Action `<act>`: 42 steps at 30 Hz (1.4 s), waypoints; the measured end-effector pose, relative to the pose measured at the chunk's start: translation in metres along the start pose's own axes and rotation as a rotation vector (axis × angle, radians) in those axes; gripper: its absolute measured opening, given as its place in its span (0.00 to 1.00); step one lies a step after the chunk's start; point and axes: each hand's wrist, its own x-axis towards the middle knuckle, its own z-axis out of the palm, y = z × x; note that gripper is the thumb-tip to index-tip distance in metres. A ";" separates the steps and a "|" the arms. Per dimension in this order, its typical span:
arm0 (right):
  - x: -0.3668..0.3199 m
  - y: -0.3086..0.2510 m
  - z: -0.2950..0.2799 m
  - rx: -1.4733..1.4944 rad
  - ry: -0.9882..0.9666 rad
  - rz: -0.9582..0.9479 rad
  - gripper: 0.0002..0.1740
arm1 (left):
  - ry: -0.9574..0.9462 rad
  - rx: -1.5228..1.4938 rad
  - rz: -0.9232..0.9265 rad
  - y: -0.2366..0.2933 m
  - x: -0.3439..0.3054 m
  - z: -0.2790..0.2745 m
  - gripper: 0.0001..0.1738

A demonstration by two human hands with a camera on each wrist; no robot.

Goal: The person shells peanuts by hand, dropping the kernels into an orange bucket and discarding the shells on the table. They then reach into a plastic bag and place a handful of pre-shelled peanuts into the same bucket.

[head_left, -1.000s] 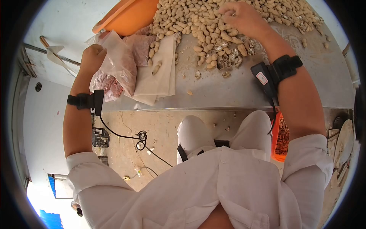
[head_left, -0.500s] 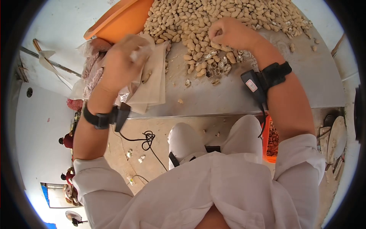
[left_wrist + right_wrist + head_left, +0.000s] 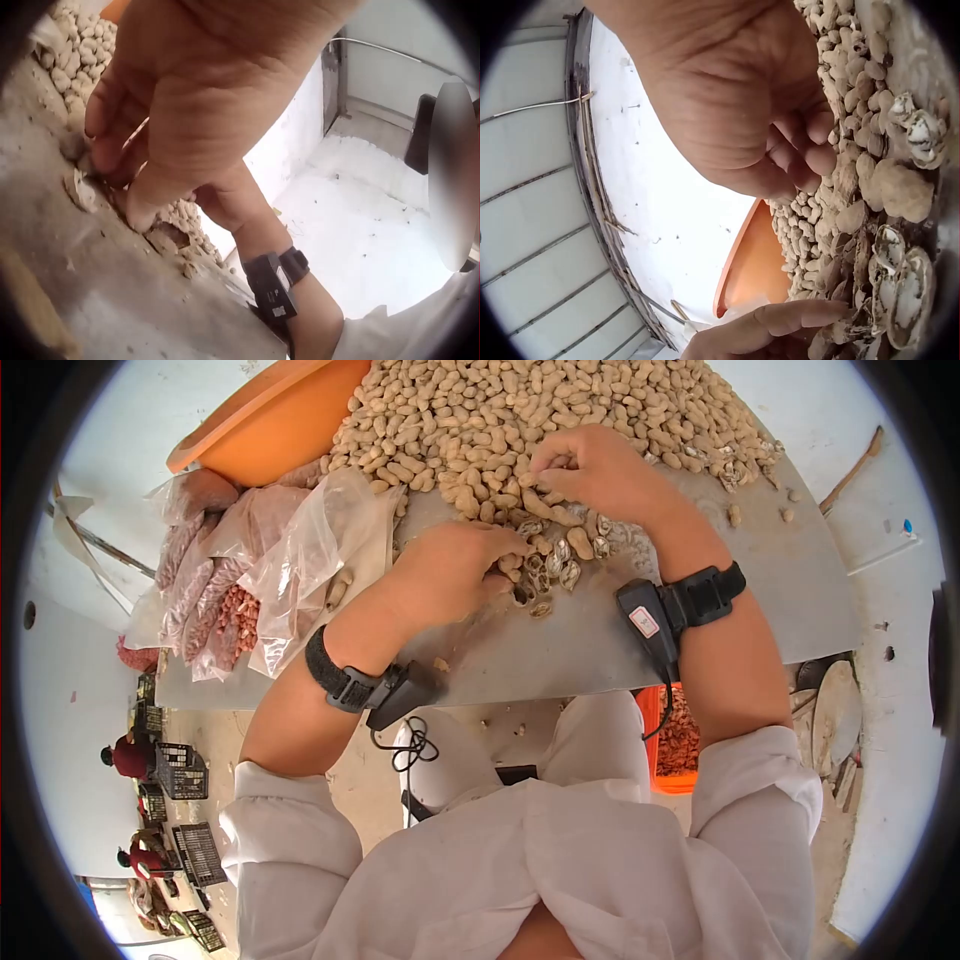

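Unshelled peanuts [image 3: 450, 420] lie in a large pile across the metal table. My left hand [image 3: 445, 575] reaches in to the near edge of the pile, palm down, its bent thumb and fingers around a peanut [image 3: 510, 564] there. Split peanut shells [image 3: 560, 568] with pale insides lie just beside those fingertips. Farther right, my right hand [image 3: 605, 470] is over the pile with fingers curled in. The right wrist view shows its fingertips [image 3: 821, 159] close to the peanuts and nothing between them; its palm is partly hidden.
Clear plastic bags [image 3: 215, 575] of reddish kernels lie on the table's left, beside a tilted orange basin [image 3: 280, 430]. An orange-red container [image 3: 676, 745] of reddish-brown bits stands below the table edge. Black crates [image 3: 182, 770] and people are farther left.
My left hand has moved from the plastic bags rightward to the near edge of the peanut pile. My right hand stays over the pile with curled fingers. The head view has shifted.
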 end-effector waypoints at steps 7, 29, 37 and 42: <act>-0.001 -0.014 0.003 0.082 -0.034 0.027 0.07 | -0.019 -0.347 -0.079 -0.014 0.001 -0.007 0.20; -0.002 -0.047 0.032 0.827 -0.098 0.201 0.06 | 0.458 -1.060 -0.247 -0.028 -0.006 0.004 0.08; -0.003 -0.041 0.039 0.854 -0.004 0.016 0.06 | 0.397 -1.209 -0.267 -0.026 -0.007 0.000 0.08; -0.004 -0.043 0.037 0.769 0.028 0.045 0.04 | 0.464 -1.279 -0.262 -0.023 -0.007 -0.002 0.10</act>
